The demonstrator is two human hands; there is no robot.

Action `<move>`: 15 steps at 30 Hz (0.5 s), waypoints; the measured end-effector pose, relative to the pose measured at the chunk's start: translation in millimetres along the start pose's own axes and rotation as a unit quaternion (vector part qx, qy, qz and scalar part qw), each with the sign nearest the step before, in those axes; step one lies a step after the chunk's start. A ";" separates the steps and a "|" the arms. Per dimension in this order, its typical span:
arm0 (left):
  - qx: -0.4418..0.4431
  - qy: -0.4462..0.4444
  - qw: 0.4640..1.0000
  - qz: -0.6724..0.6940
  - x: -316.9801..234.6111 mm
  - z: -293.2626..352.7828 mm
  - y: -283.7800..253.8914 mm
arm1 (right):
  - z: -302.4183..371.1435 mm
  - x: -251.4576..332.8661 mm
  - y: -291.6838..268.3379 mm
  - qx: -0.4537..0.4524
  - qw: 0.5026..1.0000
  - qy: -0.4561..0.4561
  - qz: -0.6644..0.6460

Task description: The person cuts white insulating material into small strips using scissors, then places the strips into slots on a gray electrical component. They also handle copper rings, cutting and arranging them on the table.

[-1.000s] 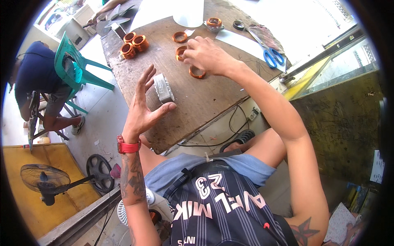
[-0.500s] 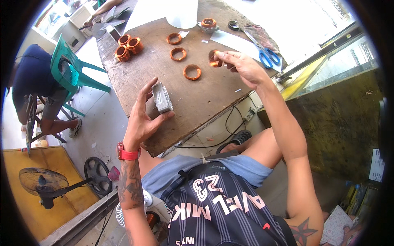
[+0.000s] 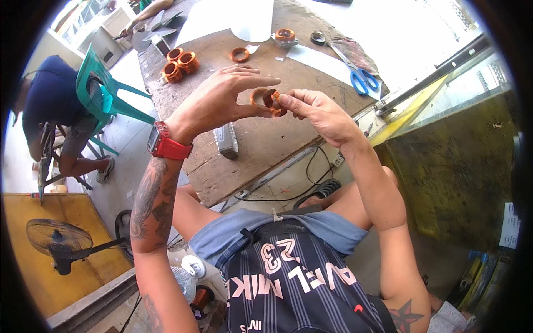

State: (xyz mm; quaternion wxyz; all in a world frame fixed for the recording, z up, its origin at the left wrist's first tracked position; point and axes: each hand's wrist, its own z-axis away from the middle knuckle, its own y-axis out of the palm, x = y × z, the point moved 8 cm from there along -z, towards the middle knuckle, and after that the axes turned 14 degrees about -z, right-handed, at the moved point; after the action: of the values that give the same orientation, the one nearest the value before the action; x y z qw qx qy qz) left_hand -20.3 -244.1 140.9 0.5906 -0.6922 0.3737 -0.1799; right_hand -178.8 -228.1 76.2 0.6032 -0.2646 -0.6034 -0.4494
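Observation:
My right hand (image 3: 325, 114) pinches a copper wire coil (image 3: 272, 101) between thumb and fingers above the wooden table. Close to this coil, on its left, my left hand (image 3: 219, 100) reaches in with thumb and fingers spread, apparently not gripping anything. A second copper coil (image 3: 255, 96) lies on the table just behind, partly covered by the hands. Below my left hand, a grey metal block (image 3: 226, 141) with a ridged side rests near the table's front edge. Farther back lies another flat coil (image 3: 240, 54).
Several stacked coils (image 3: 180, 65) stand at the table's left. Toward the back are a coil on a metal core (image 3: 285, 36), a dark ring (image 3: 317, 38), white sheets (image 3: 250, 22) and blue-handled scissors (image 3: 358, 77). A green chair (image 3: 100, 94) and a bent-over person (image 3: 53, 105) are at left.
My left hand has left the metal block on the table and moved up and right to the held coil. My right hand has brought that coil slightly left and nearer.

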 end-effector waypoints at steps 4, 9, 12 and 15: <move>-0.001 0.021 0.998 -0.063 -2.5 -4.4 6.6 | 1.1 -2.2 -2.0 0.009 1.000 0.019 -0.002; -0.133 0.048 0.975 -0.173 -20.0 7.2 -0.4 | -5.2 -7.0 4.1 0.003 1.000 0.016 -0.027; -0.144 0.068 0.964 -0.213 -24.4 13.3 -0.1 | -9.7 -7.7 8.8 -0.001 1.000 -0.010 -0.028; -0.154 0.069 0.965 -0.199 -20.6 14.4 -4.7 | -15.0 -9.3 14.0 -0.006 0.998 -0.044 -0.035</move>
State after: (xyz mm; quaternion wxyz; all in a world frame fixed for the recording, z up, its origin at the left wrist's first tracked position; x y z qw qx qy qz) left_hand -22.4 -219.1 145.9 0.4022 -0.8210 0.2911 -0.2818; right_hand -158.1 -232.6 68.3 0.5583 -0.2669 -0.6353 -0.4620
